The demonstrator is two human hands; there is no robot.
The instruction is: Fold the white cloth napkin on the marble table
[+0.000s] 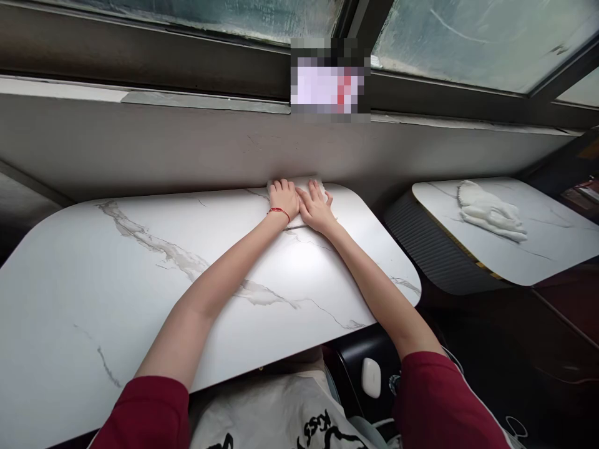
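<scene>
A folded white cloth [303,183] lies flat on the white marble-patterned table [140,280], close to its far edge by the wall. My left hand [284,198], with a red string bracelet at the wrist, presses down on the cloth's left part, fingers laid forward over it. On the right part rests my right hand [317,206], its fingers spread. The two hands touch or nearly touch at the thumbs. Both arms reach straight forward across the tabletop, and much of the cloth is hidden under the palms.
A second marble-patterned table [552,249] stands to the right, with a crumpled white cloth [491,209] on it. Beyond the table rise a grey wall [187,143] and framed windows [468,43]. Near my lap, a small white case [371,378] lies on a black surface.
</scene>
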